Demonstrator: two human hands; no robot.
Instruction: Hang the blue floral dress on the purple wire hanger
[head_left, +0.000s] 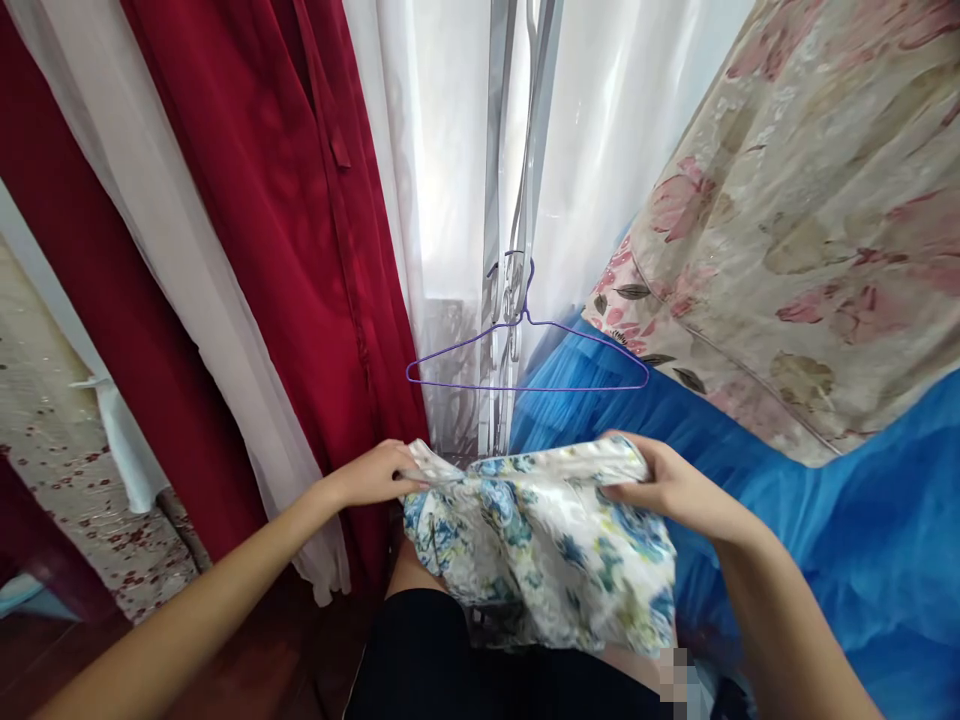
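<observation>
Between my two hands hangs a white garment (555,560) printed with blue, green and yellow flowers. It has a waistband along its top edge; whether it is shorts or a skirt I cannot tell. My left hand (382,472) pinches the waistband's left end. At the right end, my right hand (656,478) grips the band with the thumb in front and the fingers partly hidden behind the cloth. Beyond and above the garment, a purple hanger (525,388) hangs by its hook, bare of clothes and apart from both hands.
Red and pale drapes (277,250) hang on the left. A sheer white curtain (450,150) and vertical strips (495,120) are in the middle. Rose-patterned cloth (810,220) overlaps blue tulle (825,560) on the right. My dark-clothed legs (420,650) lie below the garment.
</observation>
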